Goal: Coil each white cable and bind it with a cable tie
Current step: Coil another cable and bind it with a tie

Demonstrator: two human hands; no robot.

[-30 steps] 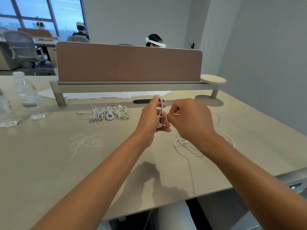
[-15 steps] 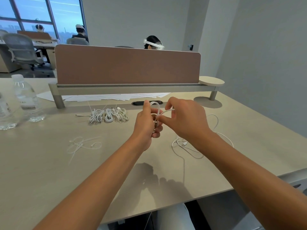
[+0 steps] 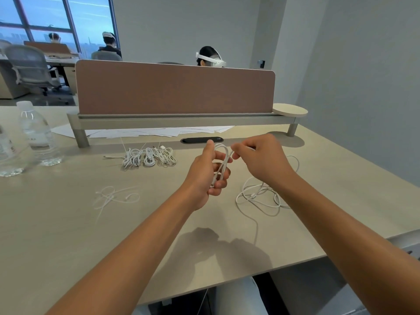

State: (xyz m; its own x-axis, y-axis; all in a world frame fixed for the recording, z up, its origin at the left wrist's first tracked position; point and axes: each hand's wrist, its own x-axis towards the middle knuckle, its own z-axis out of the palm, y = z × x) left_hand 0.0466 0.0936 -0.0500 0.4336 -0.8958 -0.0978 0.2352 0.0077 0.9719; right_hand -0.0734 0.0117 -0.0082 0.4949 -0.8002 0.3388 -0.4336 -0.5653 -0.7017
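My left hand point(image 3: 210, 172) grips a coil of white cable point(image 3: 223, 156) held upright above the desk, its loops passing between thumb and fingers. Just to its right, my right hand point(image 3: 259, 159) pinches the free strand of the same cable. The rest of that cable lies in loose loops point(image 3: 259, 194) on the desk under my right wrist, with one strand trailing toward the front edge. Three bound white coils point(image 3: 148, 156) lie in a row near the divider. Loose white cable ties point(image 3: 113, 197) lie to the left.
Two clear water bottles point(image 3: 37, 135) stand at the far left. A brown divider panel point(image 3: 175, 89) on a raised shelf crosses the back, with papers point(image 3: 159, 132) under it and a black grommet point(image 3: 201, 140) in the desk. People sit beyond it.
My right hand has swung from beside the coil up over it and back to the right, laying another loop of cable into my left hand. The left hand has kept its grip.
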